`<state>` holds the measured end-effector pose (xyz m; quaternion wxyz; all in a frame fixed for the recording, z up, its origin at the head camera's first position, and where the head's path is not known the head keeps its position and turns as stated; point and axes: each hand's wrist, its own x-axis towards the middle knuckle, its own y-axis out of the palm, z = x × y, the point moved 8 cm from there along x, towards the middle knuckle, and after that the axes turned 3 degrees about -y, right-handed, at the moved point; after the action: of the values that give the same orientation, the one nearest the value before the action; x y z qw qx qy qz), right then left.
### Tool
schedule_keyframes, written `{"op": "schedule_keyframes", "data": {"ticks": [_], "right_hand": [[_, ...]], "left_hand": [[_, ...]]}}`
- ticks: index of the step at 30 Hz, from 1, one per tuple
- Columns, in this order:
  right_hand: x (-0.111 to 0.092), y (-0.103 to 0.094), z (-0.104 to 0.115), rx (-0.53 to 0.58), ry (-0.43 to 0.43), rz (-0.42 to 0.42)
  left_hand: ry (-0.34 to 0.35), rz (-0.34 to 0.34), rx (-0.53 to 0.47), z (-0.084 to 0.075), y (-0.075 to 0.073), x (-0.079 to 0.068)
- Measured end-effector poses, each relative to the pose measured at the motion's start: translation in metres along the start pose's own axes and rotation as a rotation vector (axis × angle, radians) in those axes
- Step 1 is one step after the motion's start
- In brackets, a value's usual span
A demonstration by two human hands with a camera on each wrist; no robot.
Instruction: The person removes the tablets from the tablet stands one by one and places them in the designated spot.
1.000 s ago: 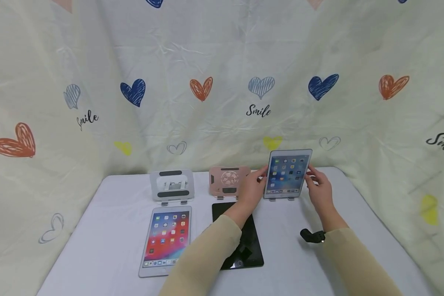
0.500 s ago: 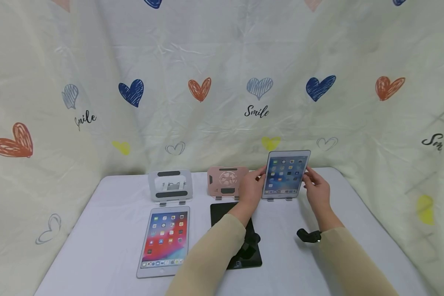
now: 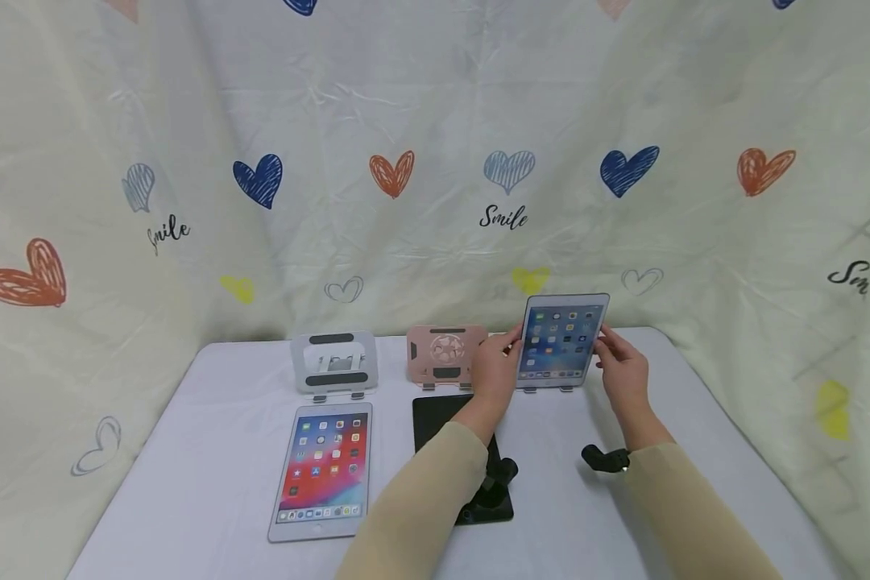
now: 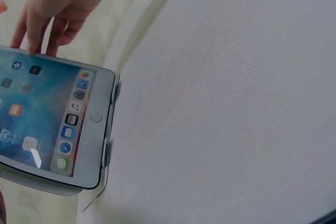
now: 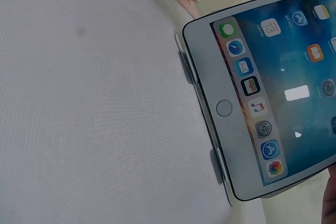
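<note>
A white-framed tablet [image 3: 561,340] with a lit blue screen leans upright on a stand at the back right. The stand's two small grey lip tabs [image 5: 216,166] show under the tablet's home-button edge in the right wrist view. My left hand [image 3: 495,366] holds the tablet's left edge, and my right hand [image 3: 622,372] grips the right edge with fingertips and thumb. In the left wrist view the right hand [image 4: 65,6] has its fingers along the tablet's side. The stand's back plate is mostly hidden behind the tablet.
Left of it stand a pink stand [image 3: 445,354] and a grey-white stand [image 3: 335,362]. A black tablet [image 3: 435,415] lies flat under my left forearm. Another white tablet [image 3: 322,471] with a lit red and blue screen lies flat further left. A heart-print curtain [image 3: 435,97] hangs behind the white table.
My left forearm and its black wrist camera have shifted slightly to the right over the black tablet. Both hands stay at the upright tablet's edges, and the tablet keeps its place.
</note>
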<state>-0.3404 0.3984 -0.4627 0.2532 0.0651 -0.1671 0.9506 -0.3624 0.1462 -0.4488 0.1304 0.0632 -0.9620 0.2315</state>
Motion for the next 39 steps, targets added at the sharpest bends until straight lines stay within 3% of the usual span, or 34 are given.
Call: {"op": "schedule_keyframes", "data": {"ticks": [16, 22, 34, 39], "right_hand": [[-0.012, -0.015, 0.017, 0.031, -0.058, -0.020], [-0.017, -0.022, 0.019, 0.010, -0.061, -0.006], [-0.022, -0.027, 0.025, -0.059, -0.078, 0.099], [-0.027, -0.017, 0.027, -0.065, -0.068, 0.178]], "left_hand": [[0.026, -0.014, -0.098, -0.006, -0.002, -0.009], [0.041, 0.022, -0.152, -0.008, -0.004, -0.013], [0.006, 0.095, -0.229, -0.004, -0.006, -0.020], [-0.028, 0.092, -0.254, 0.004, -0.014, -0.023]]}}
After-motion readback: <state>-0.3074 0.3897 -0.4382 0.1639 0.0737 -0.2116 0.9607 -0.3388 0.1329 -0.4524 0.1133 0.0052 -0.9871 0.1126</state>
